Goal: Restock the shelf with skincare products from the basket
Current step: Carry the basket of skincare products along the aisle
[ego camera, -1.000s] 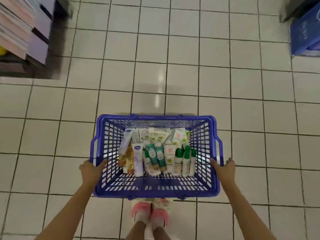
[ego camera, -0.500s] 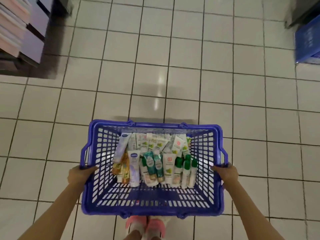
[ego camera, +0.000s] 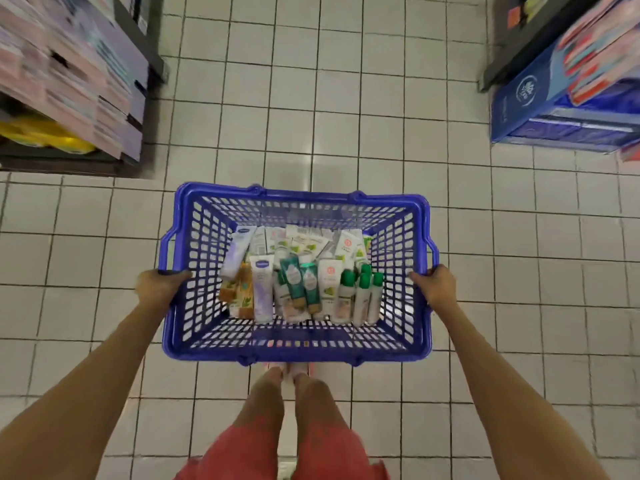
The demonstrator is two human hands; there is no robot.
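Note:
A blue plastic basket (ego camera: 294,348) hangs in front of me above the white tiled floor, held level. My left hand (ego camera: 157,287) grips its left rim and my right hand (ego camera: 434,284) grips its right rim. Inside lie several skincare products (ego camera: 301,278): white and lilac tubes, teal tubes, green-capped bottles, an orange pack and small boxes, heaped toward the far half of the basket. A shelf (ego camera: 69,77) with pink and lilac boxes stands at the upper left, blurred.
A blue display stand (ego camera: 561,102) with red and pink packs stands at the upper right. Yellow packs (ego camera: 41,135) sit low on the left shelf. An aisle of tiled floor (ego camera: 322,98) runs ahead between the two. My legs and feet are below the basket.
The basket has risen off the floor toward me with both hands closing on its rims. The view has tilted up, showing more of the left shelf and the right display.

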